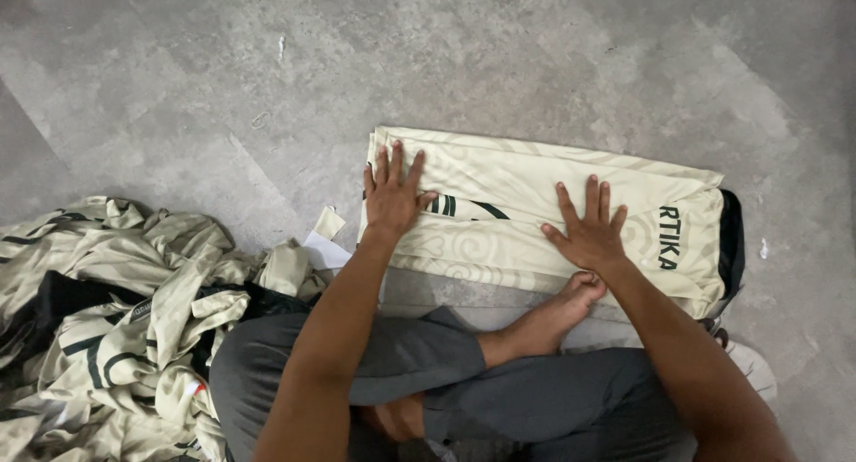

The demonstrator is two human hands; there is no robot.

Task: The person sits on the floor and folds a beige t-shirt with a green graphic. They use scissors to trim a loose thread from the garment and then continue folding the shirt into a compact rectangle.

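A cream folded garment (526, 181) with dark trim and a faint swirl pattern lies flat on the grey floor in front of me. My left hand (392, 194) presses palm down on its left end, fingers spread. My right hand (588, 235) rests flat on its right half, fingers apart, just beside dark lettering. Neither hand grips anything. My bare foot (557, 315) touches the garment's near edge, below my right hand.
A heap of crumpled cream and black garments (107, 310) lies at the left, next to my grey-trousered knee (259, 364). A small white paper tag (325, 248) sits between heap and folded garment. Grey concrete floor (535, 52) stretches beyond.
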